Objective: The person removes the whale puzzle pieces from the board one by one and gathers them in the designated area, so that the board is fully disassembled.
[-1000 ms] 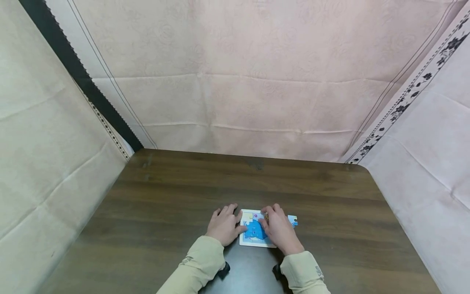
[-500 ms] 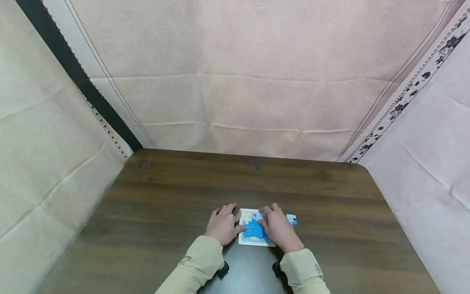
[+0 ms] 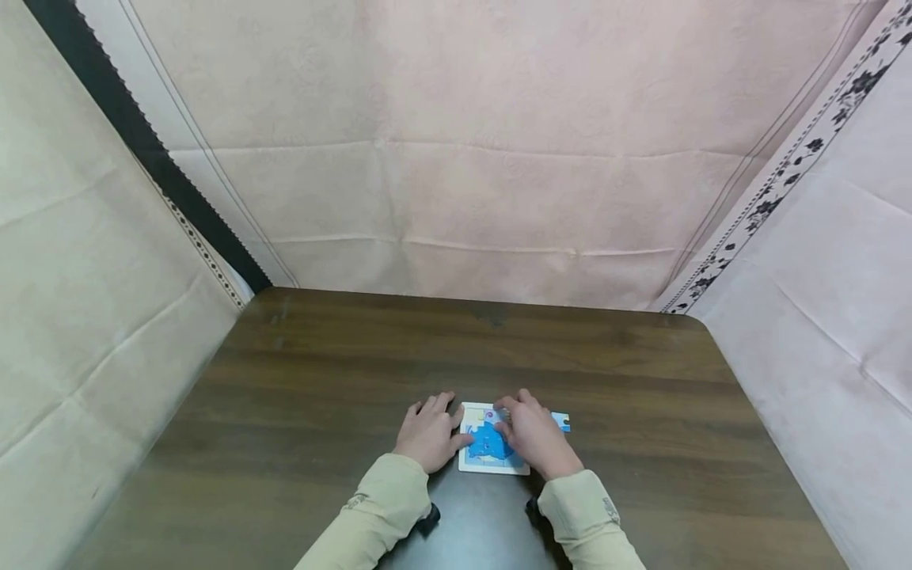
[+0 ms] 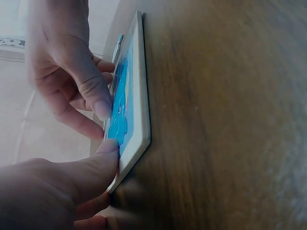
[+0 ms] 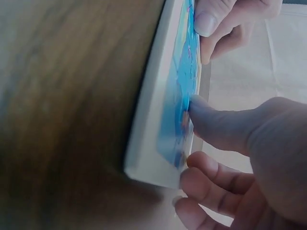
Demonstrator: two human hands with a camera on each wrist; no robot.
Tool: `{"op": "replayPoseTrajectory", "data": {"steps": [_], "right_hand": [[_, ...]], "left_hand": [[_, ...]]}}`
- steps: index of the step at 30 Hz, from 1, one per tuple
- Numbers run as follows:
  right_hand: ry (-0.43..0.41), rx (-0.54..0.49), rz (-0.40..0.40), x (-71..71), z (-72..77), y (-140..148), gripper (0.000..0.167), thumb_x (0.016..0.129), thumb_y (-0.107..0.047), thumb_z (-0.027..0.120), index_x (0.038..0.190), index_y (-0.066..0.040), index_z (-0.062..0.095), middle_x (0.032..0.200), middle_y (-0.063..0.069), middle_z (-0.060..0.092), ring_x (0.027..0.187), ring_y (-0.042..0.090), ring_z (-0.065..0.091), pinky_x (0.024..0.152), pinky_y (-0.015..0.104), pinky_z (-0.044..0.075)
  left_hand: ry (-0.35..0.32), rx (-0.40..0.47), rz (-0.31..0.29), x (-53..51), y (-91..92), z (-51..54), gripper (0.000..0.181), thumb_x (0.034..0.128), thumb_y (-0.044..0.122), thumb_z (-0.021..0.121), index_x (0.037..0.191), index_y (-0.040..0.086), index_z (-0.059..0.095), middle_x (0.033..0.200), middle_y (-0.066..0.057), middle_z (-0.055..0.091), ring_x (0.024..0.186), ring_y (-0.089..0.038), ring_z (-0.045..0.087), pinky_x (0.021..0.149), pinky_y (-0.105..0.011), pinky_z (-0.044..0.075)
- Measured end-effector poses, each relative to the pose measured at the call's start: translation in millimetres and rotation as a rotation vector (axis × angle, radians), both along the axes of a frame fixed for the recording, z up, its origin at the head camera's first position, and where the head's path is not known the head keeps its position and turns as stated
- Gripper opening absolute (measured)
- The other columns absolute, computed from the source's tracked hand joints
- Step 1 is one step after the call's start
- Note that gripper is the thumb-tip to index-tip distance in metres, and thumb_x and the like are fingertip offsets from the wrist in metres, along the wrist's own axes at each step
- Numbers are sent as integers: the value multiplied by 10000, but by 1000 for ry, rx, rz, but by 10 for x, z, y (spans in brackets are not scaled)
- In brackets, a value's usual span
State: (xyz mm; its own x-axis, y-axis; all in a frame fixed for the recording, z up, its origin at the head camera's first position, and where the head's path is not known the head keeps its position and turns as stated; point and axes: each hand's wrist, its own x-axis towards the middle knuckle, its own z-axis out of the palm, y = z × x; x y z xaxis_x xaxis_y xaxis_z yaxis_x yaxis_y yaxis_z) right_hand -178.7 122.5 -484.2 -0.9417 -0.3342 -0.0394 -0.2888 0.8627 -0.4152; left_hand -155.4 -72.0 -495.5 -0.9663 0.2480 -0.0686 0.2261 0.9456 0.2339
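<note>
A small jigsaw puzzle (image 3: 493,470) with a white frame and a blue picture lies flat on the table. My left hand (image 3: 427,435) rests at its left edge, fingers spread on the table. The left thumb (image 4: 108,146) lies on the frame. Over the right part of the picture, my right hand (image 3: 539,435) pinches a small puzzle piece, mostly hidden. Its thumb (image 5: 204,115) touches the blue picture, and the other fingers curl near the frame's edge. Just right of that hand shows another blue-and-white puzzle piece (image 3: 562,421), partly covered.
The brown wooden table (image 3: 356,356) extends around the puzzle. Pale cloth (image 3: 456,158) hangs behind it and on both sides. A dark strap (image 3: 428,521) sits on each wrist, below the light sleeves (image 3: 388,491).
The head view has shifted slightly, so everything appears a little further left. Both hands keep almost the same place on the puzzle.
</note>
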Motion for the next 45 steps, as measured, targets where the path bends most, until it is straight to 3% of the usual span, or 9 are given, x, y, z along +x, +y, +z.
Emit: {"op": "replayPoseTrajectory", "data": {"steps": [10,20,28,37,45], "right_hand": [[99,87,31,-39,-33,-92,181,822,-235,794,989,-169,771,984,66,648,903,286,614,851,550,488],[176,152,10,-49,-11,-109,171,782,-259,829,908,-155,779,909,62,652,816,262,598,798,537,500],[155,145,31,-52,3,-127,158,793,-245,820,933,-179,789,939,61,646,835,255,590,769,489,504],[150,153,-29,-35,2,-103,264,760,-287,844,973,-148,774,924,67,649,856,285,597,827,564,491],[163,131,4,-53,14,-99,191,771,-267,837,919,-158,785,904,50,650,816,254,592,780,511,512]], "left_hand": [[-3,-3,6,18,-11,-60,616,893,537,622,1387,174,565,1454,-106,443,1311,-292,422,1056,-579,333],[-10,18,15,35,-7,-49,609,886,523,642,1376,167,577,1450,-107,448,1307,-293,426,1055,-583,329],[-1,11,14,37,-18,-40,601,894,522,632,1373,163,581,1441,-104,453,1304,-291,427,1054,-578,331],[-6,17,16,52,2,-17,594,892,507,644,1373,164,581,1448,-108,452,1310,-294,426,1055,-580,331],[8,15,18,41,7,2,591,890,505,648,1369,165,584,1438,-109,459,1301,-291,433,1051,-579,335]]}}
